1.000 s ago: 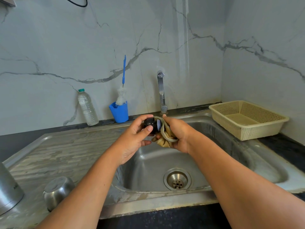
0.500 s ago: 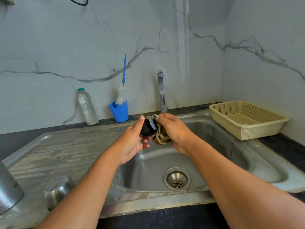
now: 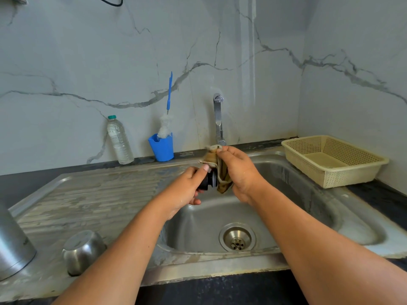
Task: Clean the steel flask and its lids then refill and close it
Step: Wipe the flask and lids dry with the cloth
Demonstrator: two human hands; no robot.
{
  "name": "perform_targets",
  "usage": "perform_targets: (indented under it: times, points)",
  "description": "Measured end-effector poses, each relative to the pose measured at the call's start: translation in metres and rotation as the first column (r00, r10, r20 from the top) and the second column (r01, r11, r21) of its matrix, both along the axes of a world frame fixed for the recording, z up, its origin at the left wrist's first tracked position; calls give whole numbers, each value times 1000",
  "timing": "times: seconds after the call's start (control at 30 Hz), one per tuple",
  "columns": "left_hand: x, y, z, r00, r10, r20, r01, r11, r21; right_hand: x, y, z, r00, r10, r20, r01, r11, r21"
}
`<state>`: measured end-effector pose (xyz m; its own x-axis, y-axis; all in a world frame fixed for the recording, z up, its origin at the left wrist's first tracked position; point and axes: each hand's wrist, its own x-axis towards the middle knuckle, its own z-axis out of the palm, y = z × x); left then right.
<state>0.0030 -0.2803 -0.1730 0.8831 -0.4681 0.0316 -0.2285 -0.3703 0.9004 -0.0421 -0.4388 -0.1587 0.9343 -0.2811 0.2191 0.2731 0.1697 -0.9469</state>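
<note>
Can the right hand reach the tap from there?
Probably yes: the right hand is just below the tap with nothing between, though it grips the brown cloth.

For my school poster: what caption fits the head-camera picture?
Over the sink, the left hand holds a black lid while the right hand holds a tan cloth against it.

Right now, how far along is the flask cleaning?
Roughly midway, I'd guess. Looks done: a steel cup lid sits upside down on the drainboard. In hand: the left hand grips the black inner lid over the sink; the right hand presses a brown cloth against it. Left: refilling and closing the steel flask at the left edge; no water runs from the tap.
</note>
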Motion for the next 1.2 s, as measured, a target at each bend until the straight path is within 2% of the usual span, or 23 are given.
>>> perform_targets:
  times: [0.07,0.13,0.3,0.4,0.5,0.63,0.7,0.8,0.87,0.93,1.03,1.1,1.2]
  points:
    - [5,3,-3,984,13,175,-44,984,174,0,-4,4,1000,-14,7,13,986,166]
    - [9,5,-4,961,23,275,-89,969,231,2,-8,6,999,-25,-27,32,958,286]
    - [6,10,3,894,117,432,-199,968,151,12,-9,-4,969,-24,-247,118,921,371]
    - [3,11,9,854,157,496,-234,968,96,9,-1,-2,959,33,-282,77,926,369]
    - [-1,15,18,849,196,490,-254,966,54,5,7,-2,958,87,-272,2,951,310]
    - [-12,27,34,875,203,439,-239,970,29,-8,20,5,969,130,-209,-94,980,176]
    - [-24,39,47,886,214,411,-246,969,25,-11,29,5,974,111,-197,-89,989,117]
    - [-38,68,66,880,264,394,-299,954,28,-20,47,8,986,64,-157,-86,987,-138]
    - [-47,99,76,863,301,405,-351,935,55,-31,63,12,988,101,-118,-137,925,-353]
    - [-52,136,81,847,328,417,-413,901,130,-39,79,17,985,140,-98,-171,820,-546]
    - [-63,184,80,803,384,455,-524,819,234,-49,111,24,979,191,-69,-165,556,-815]
    - [-72,210,77,785,390,481,-568,763,309,-54,130,27,975,213,-62,-159,473,-866]
    - [-75,238,64,766,391,510,-609,696,381,-56,151,31,978,205,-36,-127,451,-883]
